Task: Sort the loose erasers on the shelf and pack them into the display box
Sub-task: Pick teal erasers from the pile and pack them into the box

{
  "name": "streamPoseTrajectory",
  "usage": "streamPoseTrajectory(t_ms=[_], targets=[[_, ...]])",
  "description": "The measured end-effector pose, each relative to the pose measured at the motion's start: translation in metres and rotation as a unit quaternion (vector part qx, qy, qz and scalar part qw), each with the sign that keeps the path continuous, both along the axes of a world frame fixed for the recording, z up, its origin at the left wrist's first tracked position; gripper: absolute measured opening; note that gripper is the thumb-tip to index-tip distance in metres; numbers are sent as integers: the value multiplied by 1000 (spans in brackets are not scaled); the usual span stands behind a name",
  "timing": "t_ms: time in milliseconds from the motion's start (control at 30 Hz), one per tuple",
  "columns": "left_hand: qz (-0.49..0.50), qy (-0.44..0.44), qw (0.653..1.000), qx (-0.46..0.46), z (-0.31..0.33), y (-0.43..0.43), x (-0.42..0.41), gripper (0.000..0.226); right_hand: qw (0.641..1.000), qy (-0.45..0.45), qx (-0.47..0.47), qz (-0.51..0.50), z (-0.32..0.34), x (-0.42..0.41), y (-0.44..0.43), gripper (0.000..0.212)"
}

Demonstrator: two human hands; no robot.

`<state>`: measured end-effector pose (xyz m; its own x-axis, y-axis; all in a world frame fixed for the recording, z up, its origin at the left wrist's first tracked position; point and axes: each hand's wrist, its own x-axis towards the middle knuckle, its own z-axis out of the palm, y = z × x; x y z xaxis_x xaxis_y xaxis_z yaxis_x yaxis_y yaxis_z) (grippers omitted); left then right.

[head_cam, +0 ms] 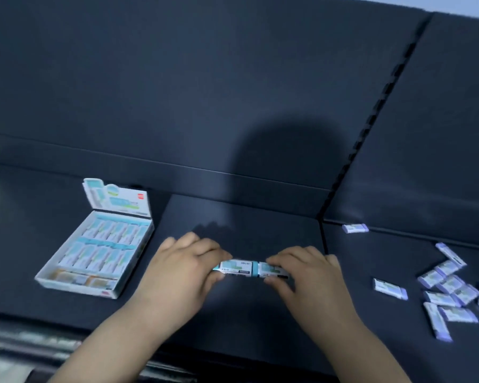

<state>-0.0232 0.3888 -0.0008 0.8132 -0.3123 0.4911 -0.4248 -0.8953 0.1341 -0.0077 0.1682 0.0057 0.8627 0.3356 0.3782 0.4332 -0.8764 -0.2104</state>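
Pinches a row of white, teal-banded erasers [237, 268] end to end between left hand [183, 269] and right hand [302, 275], over the dark shelf [233, 313]. Sits between nearly full display box [78, 289] and scattered purple-banded erasers [451, 293].

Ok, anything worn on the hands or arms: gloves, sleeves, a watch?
Nothing shows. The left hand and right hand are bare, and both forearms are bare to the frame's lower edge: no gloves, sleeves, watch or rings, though the picture is slightly blurred.
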Motion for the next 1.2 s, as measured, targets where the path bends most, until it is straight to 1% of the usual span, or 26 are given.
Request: streamPoseTrajectory(t_ms=[133,267,433,567,667,733,800,867,1067,1200], targets=[[35,-12,999,-5,4,30,-14,30,999,3,-11,36,5,3,33,29],[55,-16,998,-2,0,72,-27,25,998,36,-4,49,6,-5,75,26],[41,-4,999,2,-6,144,-31,25,996,73,26,45,3,-13,142,23],[23,16,999,21,-9,207,-26,26,990,117,62,38,-3,-22,199,29],[-3,53,998,30,-17,243,-18,26,987,144,62,23,-13,-27,232,33],[-25,68,996,47,-23,255,-13,26,986,154,61,4,-19,-29,247,34],[-55,80,994,59,-28,261,-9,36,986,152,64,-21,-24,-30,258,33],[-80,87,991,59,-28,263,-5,40,987,145,59,-36,-23,-32,265,31],[-120,89,985,82,-28,264,2,39,981,182,-15,-72,-11,-32,271,34],[-131,88,983,88,-30,268,2,34,976,197,-41,-81,-6,-30,273,27]])
